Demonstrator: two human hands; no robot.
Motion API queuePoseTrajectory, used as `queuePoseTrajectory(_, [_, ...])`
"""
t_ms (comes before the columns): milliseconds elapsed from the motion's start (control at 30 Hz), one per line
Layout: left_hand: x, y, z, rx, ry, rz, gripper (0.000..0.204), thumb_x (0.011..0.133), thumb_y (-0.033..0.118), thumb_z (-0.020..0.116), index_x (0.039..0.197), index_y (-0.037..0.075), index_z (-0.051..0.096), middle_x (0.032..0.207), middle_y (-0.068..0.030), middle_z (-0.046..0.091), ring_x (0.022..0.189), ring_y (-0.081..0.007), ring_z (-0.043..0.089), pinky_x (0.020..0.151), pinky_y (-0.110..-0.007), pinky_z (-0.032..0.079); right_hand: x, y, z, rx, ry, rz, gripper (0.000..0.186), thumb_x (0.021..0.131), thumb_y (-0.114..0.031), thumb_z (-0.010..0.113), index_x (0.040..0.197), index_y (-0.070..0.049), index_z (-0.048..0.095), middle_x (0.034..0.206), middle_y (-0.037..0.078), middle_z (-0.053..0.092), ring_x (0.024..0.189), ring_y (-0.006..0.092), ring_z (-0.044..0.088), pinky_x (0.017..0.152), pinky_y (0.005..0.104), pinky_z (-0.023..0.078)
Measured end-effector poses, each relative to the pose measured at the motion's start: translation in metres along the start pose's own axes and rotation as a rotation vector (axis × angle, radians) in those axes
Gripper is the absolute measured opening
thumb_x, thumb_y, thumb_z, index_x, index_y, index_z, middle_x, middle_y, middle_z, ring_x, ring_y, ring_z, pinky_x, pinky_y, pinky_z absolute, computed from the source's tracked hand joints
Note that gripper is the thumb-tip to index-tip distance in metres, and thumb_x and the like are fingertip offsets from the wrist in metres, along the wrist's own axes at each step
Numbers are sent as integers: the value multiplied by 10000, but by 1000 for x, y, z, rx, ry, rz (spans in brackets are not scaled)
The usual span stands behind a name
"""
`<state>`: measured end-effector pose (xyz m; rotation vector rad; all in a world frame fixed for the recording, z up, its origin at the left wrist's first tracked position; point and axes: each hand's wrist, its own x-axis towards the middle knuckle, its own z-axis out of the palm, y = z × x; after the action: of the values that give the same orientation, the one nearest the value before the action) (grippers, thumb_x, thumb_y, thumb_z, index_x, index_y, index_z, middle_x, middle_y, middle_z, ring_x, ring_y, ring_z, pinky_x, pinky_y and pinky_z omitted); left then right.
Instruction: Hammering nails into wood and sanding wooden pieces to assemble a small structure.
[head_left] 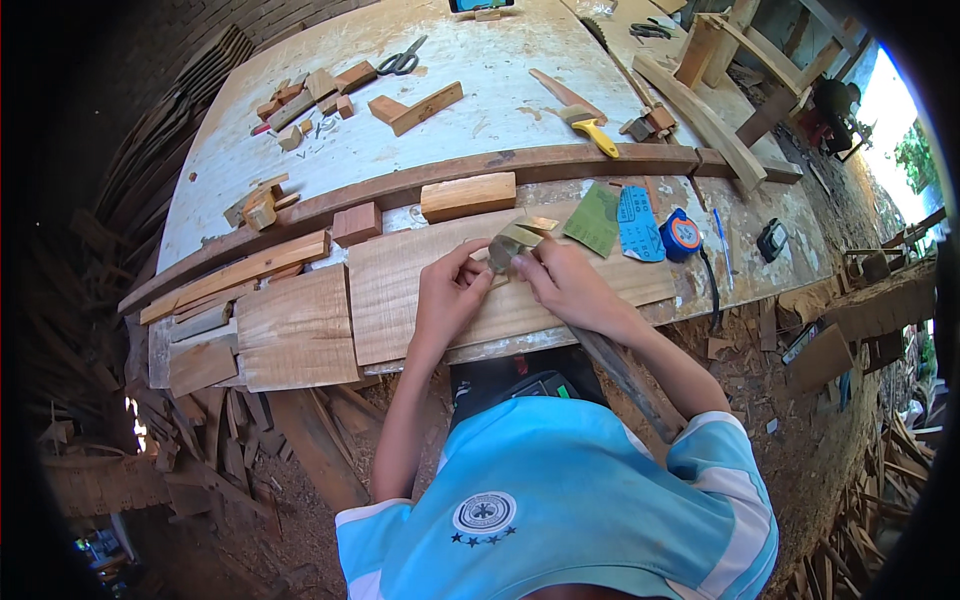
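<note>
Over a pale board [395,300], the left hand [455,285] and right hand [563,280] pinch a glossy roundish thing [503,250] between them; beyond the left hand lies a wooden block [468,198], beyond the right a green sheet [592,222], farther right a tape measure [682,236]

Partly hidden
Your right hand [562,281] hides part of the shiny thing [505,249]; the top edge crops the screen [478,5].
</note>
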<state>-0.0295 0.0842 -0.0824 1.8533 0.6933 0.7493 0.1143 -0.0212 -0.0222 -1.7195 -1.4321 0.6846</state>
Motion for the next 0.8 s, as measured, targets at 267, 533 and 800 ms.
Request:
queuePoseTrajectory(267, [0, -1, 0, 41, -3, 0, 283, 768, 43, 658, 1049, 15, 655, 736, -33, 657, 605, -54, 523, 577, -213, 435, -2, 2, -9, 21, 129, -151, 190, 914, -140, 515, 983, 27, 571, 583, 113, 557, 527, 225, 558, 508, 324, 417])
queuePoseTrajectory(533, [-2, -7, 4, 84, 62, 80, 118, 757, 50, 665, 865, 12, 695, 776, -110, 658, 621, -174, 595, 596, -268, 482, -15, 43, -36, -629, 184, -151, 475, 825, -151, 613, 1284, -126, 492, 891, 135, 587, 765, 309, 592, 660, 396, 481])
queuePoseTrajectory(800, [-11, -5, 2, 332, 95, 258, 174, 742, 99, 698, 908, 50, 711, 891, -95, 665, 870, -249, 593, 792, -335, 458, -20, 76, -37, -738, 244, -230, 456, 813, -153, 619, 1256, -135, 511, 824, 122, 577, 755, 295, 593, 636, 401, 474])
